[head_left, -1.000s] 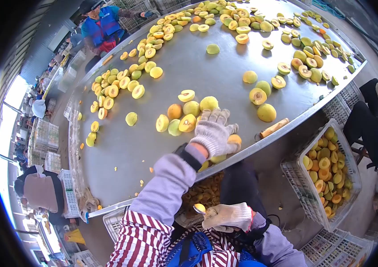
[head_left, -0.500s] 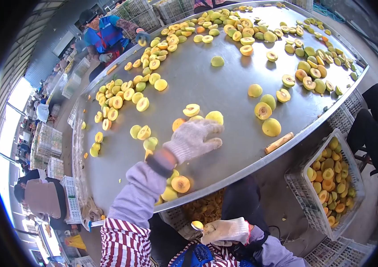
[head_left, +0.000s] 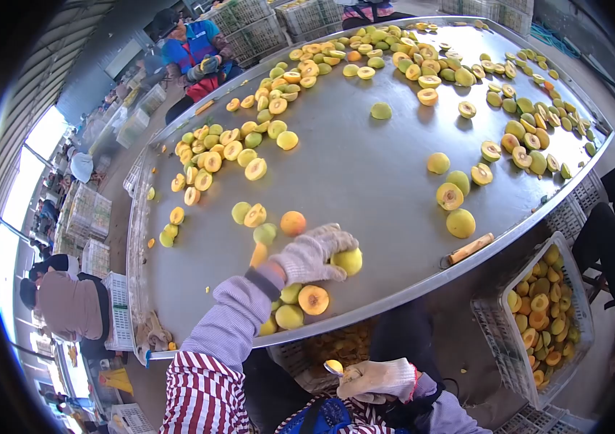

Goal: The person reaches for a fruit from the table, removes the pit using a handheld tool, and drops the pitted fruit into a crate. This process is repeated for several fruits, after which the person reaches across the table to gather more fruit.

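Note:
My left hand [head_left: 314, 254], in a pale knit glove, is low over the metal table with its fingers curled round a yellow-green peach half [head_left: 348, 261]. Whether more fruit lies under the palm is hidden. Close by the wrist sit a cut peach half [head_left: 314, 299] with a brown centre and several greenish ones at the table's near edge. An orange-tinted half [head_left: 293, 223] is just beyond the knuckles. Down at my lap, my gloved right hand [head_left: 381, 380] is closed on a small spoon [head_left: 333, 367] with yellow in its bowl; the handle is hidden in the fist.
Many peach halves are spread over the steel table [head_left: 365, 173]. A wooden-handled tool [head_left: 471, 248] lies along its near edge. Right of my knees stands a crate [head_left: 492, 318] full of halves; another crate with orange pieces is under the table. A co-worker [head_left: 195, 54] sits across at the left.
My left hand has drawn nearer the table's front edge and curled, bringing the peach half with it. My right hand still holds the spoon. The co-worker's hands have come together.

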Demonstrator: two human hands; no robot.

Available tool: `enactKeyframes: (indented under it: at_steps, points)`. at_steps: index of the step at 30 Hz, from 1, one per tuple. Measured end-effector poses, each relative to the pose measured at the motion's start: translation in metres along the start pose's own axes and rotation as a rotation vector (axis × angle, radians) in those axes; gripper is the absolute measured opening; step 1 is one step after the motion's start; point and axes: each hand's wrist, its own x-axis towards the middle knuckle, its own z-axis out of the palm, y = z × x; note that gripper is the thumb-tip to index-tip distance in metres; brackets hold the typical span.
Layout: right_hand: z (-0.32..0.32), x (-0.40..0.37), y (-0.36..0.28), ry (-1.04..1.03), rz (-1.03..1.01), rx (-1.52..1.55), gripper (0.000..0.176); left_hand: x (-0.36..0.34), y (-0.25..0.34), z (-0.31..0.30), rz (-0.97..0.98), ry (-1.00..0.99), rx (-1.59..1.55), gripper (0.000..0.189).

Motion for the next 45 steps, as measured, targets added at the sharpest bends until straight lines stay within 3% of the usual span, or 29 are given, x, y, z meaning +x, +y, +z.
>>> enactKeyframes:
  at_steps: [5, 7, 8, 13, 15, 16, 18, 21, 25, 27, 29, 31, 33, 36, 38, 40, 44, 45]
  points:
    - [0.015, -0.005, -0.010, 0.076, 0.010, -0.044, 0.028, -0.052, 0.010, 0.010, -0.012, -0.059, -0.092, 0.063]
    - [0.020, -0.008, -0.010, 0.109, -0.011, -0.053, 0.026, -0.070, 0.013, 0.015, -0.079, -0.009, -0.297, 0.062]
    - [0.019, -0.007, -0.008, 0.140, 0.014, -0.054, 0.026, -0.081, 0.017, 0.020, -0.061, 0.019, -0.091, 0.060]
    - [0.019, -0.006, 0.002, 0.226, 0.069, -0.061, 0.026, -0.136, 0.033, 0.012, -0.098, 0.184, -0.059, 0.055]
    - [0.021, -0.005, 0.003, 0.246, 0.058, -0.058, 0.028, -0.156, 0.035, -0.007, -0.381, 0.299, -0.089, 0.047]
    - [0.015, -0.001, 0.008, 0.209, 0.040, -0.086, 0.031, -0.165, 0.023, -0.011, -0.388, 0.300, -0.088, 0.047]
    - [0.015, 0.001, 0.006, 0.175, 0.027, -0.126, 0.035, -0.173, -0.011, -0.011, -0.618, 0.523, -0.055, 0.042]
    - [0.023, 0.001, -0.004, 0.220, 0.053, -0.111, 0.034, -0.164, -0.045, -0.012, -0.640, 0.690, 0.115, 0.044]
    - [0.020, -0.001, 0.000, 0.212, 0.044, -0.063, 0.033, -0.135, -0.065, -0.004, -0.739, 0.750, 0.227, 0.052]
    - [0.018, -0.002, 0.001, 0.196, 0.056, -0.032, 0.031, -0.127, -0.067, -0.011, -1.040, 0.373, -0.043, 0.065]
    - [0.012, 0.000, 0.005, 0.169, 0.036, -0.034, 0.035, -0.125, -0.033, -0.021, -1.045, 0.307, 0.135, 0.067]
    - [0.012, 0.003, 0.005, 0.174, 0.043, 0.000, 0.030, -0.129, -0.031, -0.011, -0.748, 0.415, 0.547, 0.070]
    - [0.022, 0.000, -0.003, 0.216, 0.061, 0.039, 0.017, -0.125, -0.043, 0.009, -0.663, 0.463, 0.468, 0.067]
    - [0.059, -0.015, -0.021, 0.323, -0.115, -0.147, 0.021, -0.126, -0.039, 0.023, -0.649, 0.307, 0.401, 0.056]
    - [0.054, -0.008, -0.011, 0.372, -0.088, -0.165, 0.021, -0.129, -0.032, 0.015, -0.643, 0.324, 0.431, 0.052]
    - [0.058, -0.008, -0.009, 0.409, -0.078, -0.177, 0.021, -0.130, -0.020, 0.005, -0.621, 0.207, 0.262, 0.049]
    - [0.070, -0.007, -0.009, 0.439, -0.088, -0.198, 0.022, -0.113, -0.039, 0.017, -0.573, 0.249, 0.096, 0.047]
    - [0.073, -0.007, -0.009, 0.447, -0.089, -0.200, 0.022, -0.104, -0.059, 0.027, -0.430, 0.260, 0.104, 0.049]
